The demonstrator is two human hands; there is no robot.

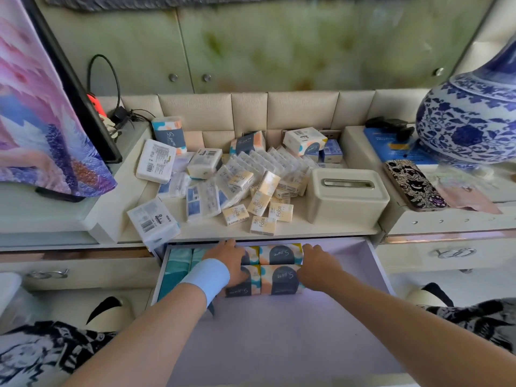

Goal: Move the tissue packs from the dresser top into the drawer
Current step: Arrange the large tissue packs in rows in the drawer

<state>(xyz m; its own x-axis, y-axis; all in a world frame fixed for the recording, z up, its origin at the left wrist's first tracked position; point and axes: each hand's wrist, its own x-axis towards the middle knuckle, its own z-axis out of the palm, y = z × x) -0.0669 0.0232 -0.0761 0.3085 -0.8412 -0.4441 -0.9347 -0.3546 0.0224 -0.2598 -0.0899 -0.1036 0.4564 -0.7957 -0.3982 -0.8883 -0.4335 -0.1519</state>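
Dresser top (279,231), centre bay w/ padded back panel: we note a loose heap of tissue packs (251,174), mixed sizes, lying between the left ledge and a cream tissue box (346,196). One white pack (153,222) overhangs the near-left edge. A blue-and-white vase (472,121) and a phone (416,185) sit on the right ledge, apart from the work.

Drawer (279,331) below is pulled out. Far-left corner holds teal packs (176,266). Just beside them are four S.pure packs (280,254), two by two, touching, approx. flush to the drawer's far end.

Left hand (229,261), blue wristband (205,277), lies palm-down over the left pair. Whether its fingers clasp a pack, we cannot tell.

Right hand (318,266) is set against the right ends of the right pair. Fingers bear on the wrapping and do not appear to wrap round it.

Our judgement: the hands bracket the block to square it tight against the teal row, saving floor space for the rest. Most of the drawer floor is bare and most stock is up top, so the task looks early. Soft wrappers may bulge if squeezed hard.
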